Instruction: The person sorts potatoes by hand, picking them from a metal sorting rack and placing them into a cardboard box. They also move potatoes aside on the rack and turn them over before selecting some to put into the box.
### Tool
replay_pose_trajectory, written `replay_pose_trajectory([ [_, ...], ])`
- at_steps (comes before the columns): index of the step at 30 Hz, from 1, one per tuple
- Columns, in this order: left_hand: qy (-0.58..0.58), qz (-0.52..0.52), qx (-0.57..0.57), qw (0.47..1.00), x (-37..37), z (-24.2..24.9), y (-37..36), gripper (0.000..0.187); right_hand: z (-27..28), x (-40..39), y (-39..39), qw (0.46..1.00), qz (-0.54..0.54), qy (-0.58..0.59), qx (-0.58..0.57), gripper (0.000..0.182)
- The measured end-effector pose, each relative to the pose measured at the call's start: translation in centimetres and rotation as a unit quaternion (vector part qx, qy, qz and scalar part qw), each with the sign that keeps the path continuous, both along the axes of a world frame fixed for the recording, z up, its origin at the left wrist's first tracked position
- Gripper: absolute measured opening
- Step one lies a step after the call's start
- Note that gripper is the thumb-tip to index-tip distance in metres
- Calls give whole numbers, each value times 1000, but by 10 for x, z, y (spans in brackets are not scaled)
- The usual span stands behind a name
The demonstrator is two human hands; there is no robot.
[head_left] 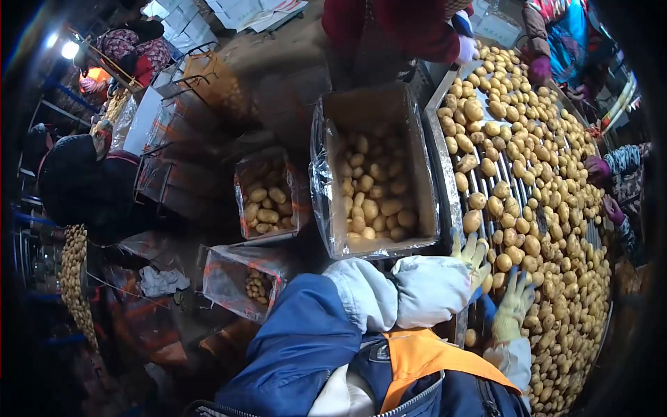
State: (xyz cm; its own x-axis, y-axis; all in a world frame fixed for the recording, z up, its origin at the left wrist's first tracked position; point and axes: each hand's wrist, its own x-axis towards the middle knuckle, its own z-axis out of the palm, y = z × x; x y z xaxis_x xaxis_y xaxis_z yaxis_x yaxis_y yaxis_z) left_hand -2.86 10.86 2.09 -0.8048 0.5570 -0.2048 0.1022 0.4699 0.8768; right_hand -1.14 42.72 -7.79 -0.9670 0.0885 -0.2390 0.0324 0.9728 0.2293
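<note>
Both gloved hands [513,306] among potatoes [531,245], undersides hidden.

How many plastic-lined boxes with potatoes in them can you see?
3: a big brown cardboard box beside the metal roller table, a smaller orange-striped box left of it, and another box below. More may hide in shadow.

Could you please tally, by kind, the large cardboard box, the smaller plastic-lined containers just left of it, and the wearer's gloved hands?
Large cardboard box: 1
Smaller plastic-lined containers: 2
Wearer's gloved hands: 2
Total: 5
</note>
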Motion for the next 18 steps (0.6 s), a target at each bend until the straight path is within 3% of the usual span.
replay_pose_trajectory([
  [1,50,-25,-41,998,-3,-9,5,34,-37,-12,19,997,60,52,23,107],
  [2,113,-29,-65,991,-11,-29,13,30,-37,-31,6,992,77,94,17,98],
  [3,184,-16,-87,979,-25,-57,27,25,-29,-48,-1,994,85,58,40,69],
  [4,267,17,-115,957,-42,-92,44,22,-65,-77,13,976,-2,110,-190,66],
  [5,367,83,-146,915,-67,-144,71,19,-28,-81,-26,982,143,116,-26,65],
  [6,450,184,-147,861,-96,-159,81,18,-11,-98,-49,981,162,93,-45,65],
  [7,442,146,-211,859,-101,-177,73,19,-22,-114,-61,972,189,124,-60,65],
  [8,446,117,-247,852,-112,-160,53,26,-26,-138,-68,973,186,76,-116,66],
  [10,461,100,-280,836,-141,-148,34,46,-17,-164,-96,961,186,91,-186,71],
  [11,472,95,-284,829,-156,-144,24,57,-20,-168,-105,957,219,102,-161,75],
  [12,481,86,-274,829,-175,-144,17,57,-15,-175,-107,940,210,56,-262,74],
  [13,554,128,-240,787,-196,-150,13,45,-8,-170,-109,916,263,85,-293,71],
  [14,618,168,-202,741,-209,-154,5,34,0,-163,-106,915,246,67,-313,69],
  [15,671,122,-230,694,-211,-154,-13,45,11,-152,-102,912,230,48,-335,67],
  [16,459,113,-307,826,-216,-123,-3,46,29,-138,-96,930,227,55,-283,65],
  [17,537,138,-268,788,-233,-134,-8,42,35,-126,-84,939,184,67,-283,64],
  [18,465,117,-245,842,-236,-117,-12,42,36,-117,-65,953,142,87,-253,66],
])
